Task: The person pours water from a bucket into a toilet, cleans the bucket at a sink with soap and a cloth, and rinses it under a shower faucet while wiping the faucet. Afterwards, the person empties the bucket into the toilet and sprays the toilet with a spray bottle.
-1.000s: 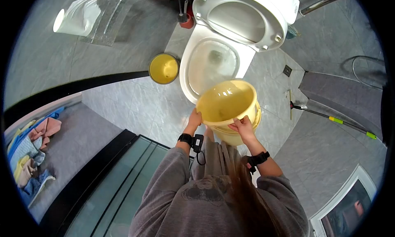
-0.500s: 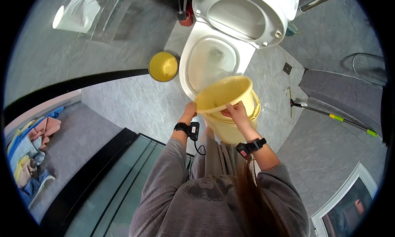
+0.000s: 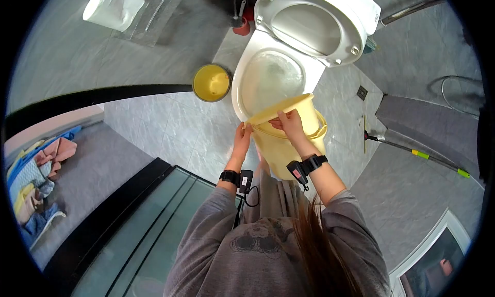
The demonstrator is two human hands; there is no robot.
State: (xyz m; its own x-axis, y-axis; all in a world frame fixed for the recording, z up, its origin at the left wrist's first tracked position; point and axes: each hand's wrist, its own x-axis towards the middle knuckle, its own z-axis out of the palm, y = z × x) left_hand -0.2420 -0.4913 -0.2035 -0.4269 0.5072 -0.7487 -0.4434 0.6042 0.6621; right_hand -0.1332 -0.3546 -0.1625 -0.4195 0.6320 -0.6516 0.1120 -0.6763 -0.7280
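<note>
A pale yellow bucket [image 3: 281, 150] is tilted steeply toward the white toilet bowl [image 3: 272, 79], its rim above the bowl's front edge. My left hand [image 3: 242, 138] grips the rim on the left. On the upper right part of the rim, my right hand [image 3: 289, 124] is closed with its fingers over the edge. The inside of the bucket is mostly hidden by this tilt. Water in the toilet bowl looks stirred and bubbly. The toilet lid and seat [image 3: 307, 28] are raised.
A yellow bin [image 3: 212, 83] stands left of the toilet. A red brush holder [image 3: 241, 27] is behind it. At the right lie a floor drain [image 3: 362, 93] and a long-handled tool [image 3: 422, 155]. Cloths [image 3: 44, 168] are at the far left, beyond a black-framed glass panel [image 3: 139, 235].
The bucket has tipped further toward the toilet, so less of its inside shows. My right hand has moved up and left with the rim. The water in the bowl has become more bubbly.
</note>
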